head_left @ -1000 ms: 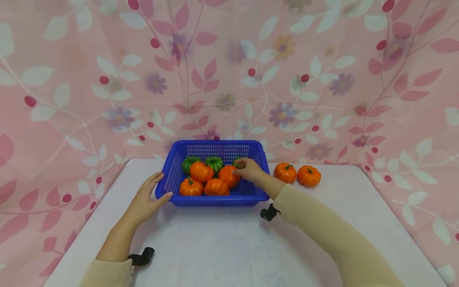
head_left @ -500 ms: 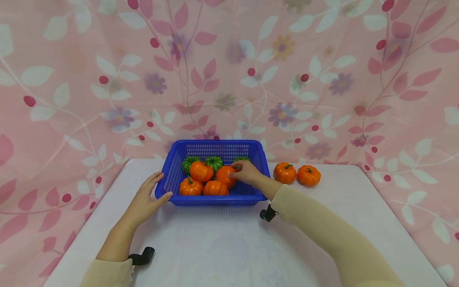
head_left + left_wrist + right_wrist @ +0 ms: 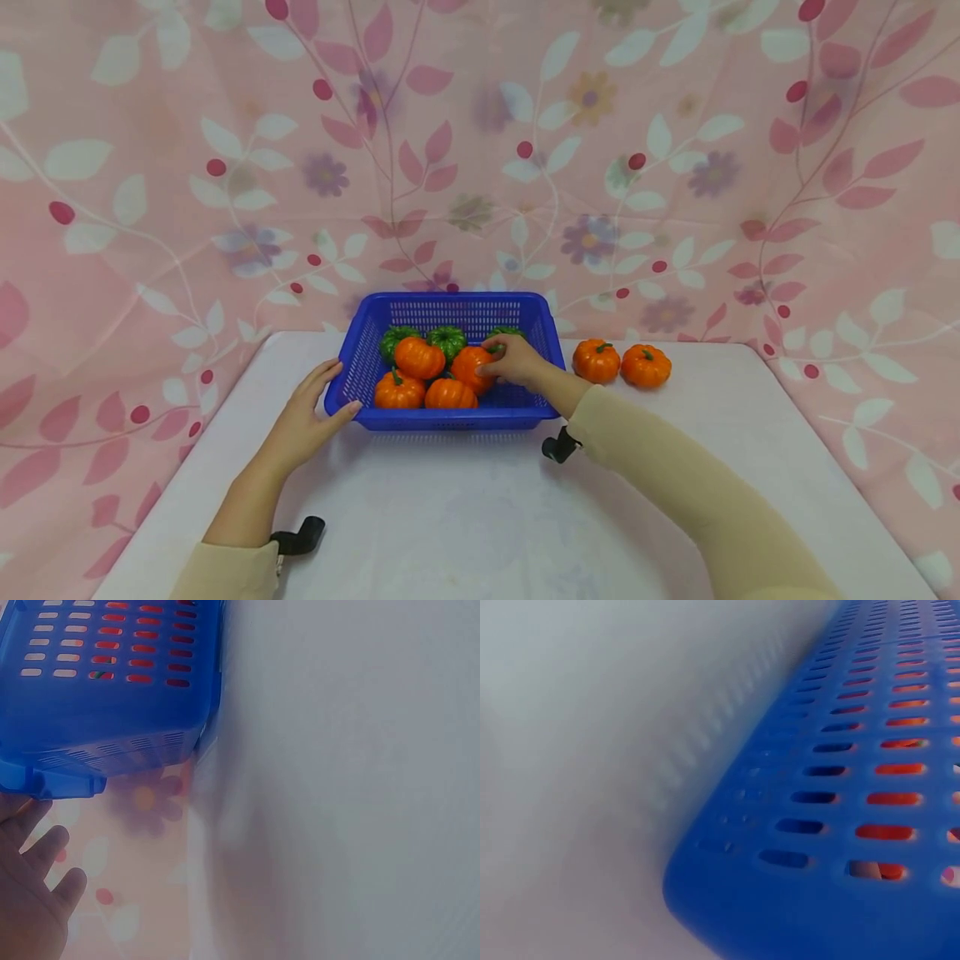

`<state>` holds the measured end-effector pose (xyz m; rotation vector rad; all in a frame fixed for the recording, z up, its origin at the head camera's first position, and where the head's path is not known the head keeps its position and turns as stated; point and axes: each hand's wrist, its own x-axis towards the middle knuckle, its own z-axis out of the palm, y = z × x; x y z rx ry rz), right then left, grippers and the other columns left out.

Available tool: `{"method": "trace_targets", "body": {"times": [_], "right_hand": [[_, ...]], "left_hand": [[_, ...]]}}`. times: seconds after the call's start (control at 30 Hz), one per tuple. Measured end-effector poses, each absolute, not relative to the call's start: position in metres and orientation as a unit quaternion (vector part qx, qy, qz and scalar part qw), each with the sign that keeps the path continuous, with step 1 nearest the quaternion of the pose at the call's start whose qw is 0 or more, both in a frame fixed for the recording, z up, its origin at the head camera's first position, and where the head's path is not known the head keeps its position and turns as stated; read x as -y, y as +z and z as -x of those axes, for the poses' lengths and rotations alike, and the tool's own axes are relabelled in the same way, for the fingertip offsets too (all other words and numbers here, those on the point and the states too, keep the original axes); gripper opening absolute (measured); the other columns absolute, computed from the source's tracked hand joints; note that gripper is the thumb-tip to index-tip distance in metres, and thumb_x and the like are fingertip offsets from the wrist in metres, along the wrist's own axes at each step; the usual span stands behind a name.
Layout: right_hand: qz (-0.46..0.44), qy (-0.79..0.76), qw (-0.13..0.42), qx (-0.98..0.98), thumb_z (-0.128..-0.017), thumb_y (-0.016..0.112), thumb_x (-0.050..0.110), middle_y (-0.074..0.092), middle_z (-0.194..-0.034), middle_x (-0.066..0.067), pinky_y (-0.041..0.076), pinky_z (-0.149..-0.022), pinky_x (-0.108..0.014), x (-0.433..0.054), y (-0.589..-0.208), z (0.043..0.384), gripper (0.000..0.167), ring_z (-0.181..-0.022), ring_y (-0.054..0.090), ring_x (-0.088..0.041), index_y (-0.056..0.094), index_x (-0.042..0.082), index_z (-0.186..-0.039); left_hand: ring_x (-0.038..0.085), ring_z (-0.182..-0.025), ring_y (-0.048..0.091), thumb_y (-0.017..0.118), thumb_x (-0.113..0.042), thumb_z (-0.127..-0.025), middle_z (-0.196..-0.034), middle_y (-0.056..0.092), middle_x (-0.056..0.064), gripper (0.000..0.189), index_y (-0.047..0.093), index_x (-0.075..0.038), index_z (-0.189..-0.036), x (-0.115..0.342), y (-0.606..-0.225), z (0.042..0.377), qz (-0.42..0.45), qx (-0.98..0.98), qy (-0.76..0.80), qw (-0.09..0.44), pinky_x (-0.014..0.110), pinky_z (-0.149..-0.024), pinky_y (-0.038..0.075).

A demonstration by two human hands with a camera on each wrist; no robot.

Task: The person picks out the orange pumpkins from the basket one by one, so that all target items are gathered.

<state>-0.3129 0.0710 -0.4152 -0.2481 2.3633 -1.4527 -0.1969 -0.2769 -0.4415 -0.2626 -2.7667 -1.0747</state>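
A blue plastic basket [image 3: 450, 421] holds several small pumpkins, orange ones in front and green ones behind. Reaching in over its right side, my right hand [image 3: 517, 362] grips an orange pumpkin [image 3: 471, 367] with thumb and fingers. A green pumpkin [image 3: 507, 332] is partly hidden behind that hand. At the basket's left end, my left hand [image 3: 303, 425] touches the rim with thumb and fingers extended. In the left wrist view, the fingers [image 3: 49, 847] are loosely spread below the basket's edge. The basket wall [image 3: 840, 825] hides my right hand in the right wrist view.
Two orange pumpkins [image 3: 596, 362] sit side by side on the white-covered table [image 3: 465, 517], right of the basket. A pink floral cloth [image 3: 480, 167] hangs behind the table. Black cameras are strapped to both wrists.
My right hand has shifted slightly left inside the basket, and the orange pumpkin it grips has moved left with it. More of the green pumpkin behind shows. The left hand has stayed in place.
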Motion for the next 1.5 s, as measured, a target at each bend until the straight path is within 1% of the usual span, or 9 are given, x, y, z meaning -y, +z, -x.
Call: {"method": "trace_targets", "body": {"times": [0.23,0.37,0.57,0.83,1.07,1.17,1.37,1.43,1.5], "right_hand": [[0.107,-0.534,0.166,-0.822,-0.085,0.080,0.008,0.060,-0.122,-0.019,0.059,-0.086,-0.040,-0.082,-0.412,0.315,0.053,-0.105,0.065,-0.031,0.060,0.006,-0.134],[0.132,-0.506,0.139,-0.841,-0.086,0.081,0.014,0.060,-0.127,-0.016,0.058,-0.089,-0.039,-0.092,-0.397,0.308,0.053,-0.111,0.062,-0.031,0.060,0.011,-0.135],[0.158,-0.491,0.100,-0.851,-0.089,0.078,0.019,0.058,-0.134,-0.015,0.054,-0.096,-0.045,-0.112,-0.369,0.292,0.055,-0.118,0.060,-0.034,0.058,0.014,-0.139],[0.150,-0.512,0.064,-0.843,-0.089,0.078,0.022,0.053,-0.142,-0.011,0.053,-0.097,-0.049,-0.150,-0.336,0.262,0.059,-0.125,0.055,-0.035,0.054,0.018,-0.143],[0.137,-0.538,0.033,-0.831,-0.091,0.075,0.018,0.049,-0.143,-0.015,0.052,-0.098,-0.051,-0.186,-0.316,0.240,0.060,-0.130,0.050,-0.037,0.051,0.014,-0.146],[0.134,-0.534,0.015,-0.834,-0.092,0.074,0.020,0.048,-0.144,-0.014,0.054,-0.096,-0.045,-0.203,-0.314,0.231,0.061,-0.130,0.049,-0.037,0.049,0.014,-0.147],[0.106,-0.517,-0.040,-0.849,-0.094,0.073,0.024,0.051,-0.141,-0.015,0.052,-0.084,-0.017,-0.239,-0.320,0.217,0.061,-0.128,0.049,-0.037,0.049,0.015,-0.149],[0.095,-0.504,-0.052,-0.857,-0.094,0.072,0.026,0.049,-0.140,-0.018,0.050,-0.082,-0.013,-0.251,-0.323,0.214,0.061,-0.128,0.047,-0.040,0.047,0.015,-0.149],[0.084,-0.489,-0.066,-0.866,-0.095,0.071,0.027,0.048,-0.140,-0.019,0.050,-0.082,-0.014,-0.263,-0.326,0.212,0.062,-0.128,0.046,-0.041,0.046,0.014,-0.150]], "left_hand": [[0.044,-0.147,0.023,0.067,-0.045,-0.094,-0.163,0.024,0.013,0.080,0.034,-0.005,-0.155,0.277,-0.443,0.197,0.084,0.925,-0.362,0.076,0.071,-0.110,0.026],[0.044,-0.148,0.022,0.067,-0.046,-0.094,-0.163,0.024,0.013,0.081,0.034,-0.006,-0.155,0.277,-0.442,0.197,0.080,0.926,-0.362,0.074,0.071,-0.110,0.025],[0.044,-0.147,0.022,0.068,-0.044,-0.094,-0.163,0.025,0.013,0.080,0.034,-0.005,-0.155,0.277,-0.442,0.197,0.085,0.925,-0.363,0.080,0.071,-0.110,0.025],[0.045,-0.147,0.023,0.067,-0.045,-0.094,-0.163,0.024,0.014,0.081,0.033,-0.005,-0.155,0.276,-0.440,0.195,0.078,0.926,-0.362,0.076,0.071,-0.110,0.026],[0.046,-0.147,0.022,0.067,-0.042,-0.095,-0.163,0.023,0.016,0.081,0.030,-0.006,-0.157,0.274,-0.437,0.192,0.066,0.928,-0.360,0.069,0.071,-0.109,0.026],[0.045,-0.147,0.023,0.068,-0.042,-0.095,-0.163,0.025,0.015,0.080,0.032,-0.006,-0.156,0.274,-0.438,0.192,0.065,0.930,-0.354,0.075,0.071,-0.109,0.026],[0.045,-0.144,0.030,0.070,-0.049,-0.091,-0.160,0.033,0.015,0.082,0.040,-0.002,-0.152,0.275,-0.436,0.191,0.064,0.934,-0.337,0.098,0.070,-0.109,0.029],[0.045,-0.143,0.031,0.070,-0.050,-0.090,-0.159,0.035,0.016,0.083,0.042,-0.001,-0.151,0.274,-0.435,0.191,0.065,0.935,-0.334,0.101,0.070,-0.108,0.030],[0.045,-0.143,0.032,0.071,-0.051,-0.090,-0.157,0.036,0.017,0.083,0.043,0.001,-0.149,0.274,-0.434,0.191,0.069,0.935,-0.332,0.106,0.069,-0.108,0.031]]}}
